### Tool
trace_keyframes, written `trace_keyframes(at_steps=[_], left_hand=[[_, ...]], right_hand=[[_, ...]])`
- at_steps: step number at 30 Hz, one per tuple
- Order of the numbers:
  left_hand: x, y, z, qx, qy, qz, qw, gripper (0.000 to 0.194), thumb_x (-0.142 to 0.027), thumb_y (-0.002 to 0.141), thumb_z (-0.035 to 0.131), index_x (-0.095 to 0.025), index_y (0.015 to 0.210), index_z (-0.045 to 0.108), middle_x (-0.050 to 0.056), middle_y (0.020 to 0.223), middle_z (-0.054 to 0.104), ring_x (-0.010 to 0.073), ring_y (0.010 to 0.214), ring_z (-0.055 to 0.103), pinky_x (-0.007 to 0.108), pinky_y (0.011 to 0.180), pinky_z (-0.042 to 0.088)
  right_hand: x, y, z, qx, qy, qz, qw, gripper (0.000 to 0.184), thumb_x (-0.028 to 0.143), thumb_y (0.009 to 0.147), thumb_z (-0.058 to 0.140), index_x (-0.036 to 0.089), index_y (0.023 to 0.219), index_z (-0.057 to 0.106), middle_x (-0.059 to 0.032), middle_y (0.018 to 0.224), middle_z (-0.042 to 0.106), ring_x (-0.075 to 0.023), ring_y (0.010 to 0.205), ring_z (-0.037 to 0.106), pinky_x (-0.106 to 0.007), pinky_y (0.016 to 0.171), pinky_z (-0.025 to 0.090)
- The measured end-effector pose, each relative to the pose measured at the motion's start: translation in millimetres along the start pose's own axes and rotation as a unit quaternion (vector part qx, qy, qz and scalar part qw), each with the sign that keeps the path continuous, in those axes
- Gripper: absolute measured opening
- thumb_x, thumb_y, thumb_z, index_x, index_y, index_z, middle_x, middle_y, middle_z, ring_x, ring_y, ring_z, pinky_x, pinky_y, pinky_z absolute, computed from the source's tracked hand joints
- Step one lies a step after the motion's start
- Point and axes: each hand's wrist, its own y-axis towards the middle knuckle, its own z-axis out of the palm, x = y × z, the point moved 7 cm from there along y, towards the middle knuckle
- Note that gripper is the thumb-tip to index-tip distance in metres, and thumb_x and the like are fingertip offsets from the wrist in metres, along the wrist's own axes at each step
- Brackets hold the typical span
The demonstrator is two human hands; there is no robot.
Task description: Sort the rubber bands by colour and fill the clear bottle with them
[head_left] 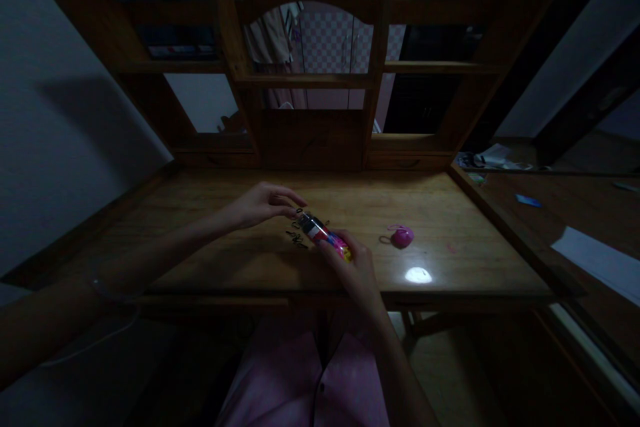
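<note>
My right hand is wrapped round a clear tube-shaped container, filled with black, red, blue, pink and yellow bits that look like small hair ties. The tube lies tilted, its open-looking end pointing up and left. At that end my left hand has its thumb and fingers pinched close together, with a small black hair tie at the fingertips. Below the left fingertips, several loose black hair ties lie scattered on the wooden desk.
A pink round object with a strap and a brownish loop rests on the desk to the right. Wooden shelving rises along the far edge. On a brown surface at right lie white paper and a blue card.
</note>
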Motion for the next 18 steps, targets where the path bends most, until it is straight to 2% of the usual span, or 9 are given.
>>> trace_keyframes(at_steps=[2, 6, 9, 13, 18], left_hand=[[1, 0, -1.7, -0.008, 0.008, 0.002, 1.0, 0.037, -0.03, 0.074, 0.075, -0.018, 0.108, 0.069, 0.006, 0.1, 0.073, 0.0185, 0.086, 0.07, 0.031, 0.081, 0.056], [5, 1, 3.1, 0.013, -0.014, 0.004, 1.0, 0.052, -0.027, 0.071, 0.078, -0.018, 0.12, 0.062, 0.004, 0.088, 0.073, 0.0177, 0.081, 0.07, 0.031, 0.077, 0.056], [6, 3, 8.1, 0.023, -0.024, 0.004, 0.999, 0.05, -0.026, 0.072, 0.077, -0.018, 0.12, 0.062, 0.005, 0.087, 0.074, 0.0177, 0.082, 0.07, 0.029, 0.077, 0.055], [4, 4, 10.6, 0.025, 0.013, 0.0, 1.0, 0.052, -0.029, 0.075, 0.075, -0.019, 0.123, 0.061, 0.006, 0.088, 0.075, 0.0183, 0.08, 0.071, 0.026, 0.07, 0.052], [1, 2, 12.7, 0.048, 0.01, 0.008, 0.999, 0.055, -0.03, 0.076, 0.074, -0.018, 0.128, 0.059, 0.007, 0.09, 0.075, 0.0186, 0.082, 0.07, 0.026, 0.072, 0.05]], right_hand=[[-1, 0, 0, 0.001, -0.002, -0.001, 1.0, 0.036, 0.05, 0.084, 0.061, 0.02, 0.103, 0.069, -0.0022, 0.089, 0.071, -0.0197, 0.083, 0.064, -0.027, 0.073, 0.046], [-1, 0, 0, 0.0, -0.002, -0.006, 1.0, 0.036, 0.049, 0.084, 0.062, 0.02, 0.103, 0.07, -0.0026, 0.089, 0.071, -0.0203, 0.083, 0.064, -0.028, 0.073, 0.046], [0, 0, 0, 0.004, -0.001, -0.013, 1.0, 0.035, 0.049, 0.084, 0.062, 0.02, 0.102, 0.07, -0.0025, 0.088, 0.071, -0.0199, 0.081, 0.064, -0.027, 0.072, 0.046], [1, 1, 0, 0.001, 0.001, -0.017, 1.0, 0.034, 0.048, 0.084, 0.062, 0.02, 0.102, 0.07, -0.0023, 0.089, 0.071, -0.0191, 0.081, 0.064, -0.027, 0.071, 0.046], [0, 0, 0, 0.011, 0.001, -0.004, 1.0, 0.035, 0.049, 0.084, 0.062, 0.02, 0.102, 0.07, -0.0019, 0.087, 0.07, -0.0195, 0.081, 0.064, -0.026, 0.07, 0.046]])
